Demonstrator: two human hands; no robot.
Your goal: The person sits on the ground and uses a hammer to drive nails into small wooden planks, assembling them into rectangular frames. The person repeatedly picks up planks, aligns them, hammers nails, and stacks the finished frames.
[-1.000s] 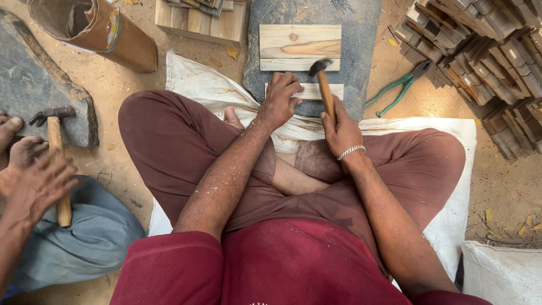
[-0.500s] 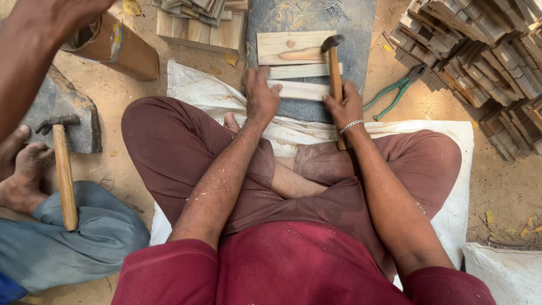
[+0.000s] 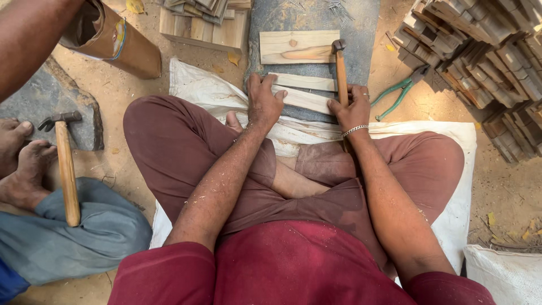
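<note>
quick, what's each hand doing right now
Left hand: open, pressing flat on the wood strip.
Right hand: closed around the hammer handle.

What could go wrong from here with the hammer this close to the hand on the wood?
1. The left hand presses the wooden strips close to the hammer in the right hand; a strike could catch fingers.
2. Loose nails lie scattered on the stone slab; blows might bounce them off.
3. The strips are only hand-held and might slip.
</note>
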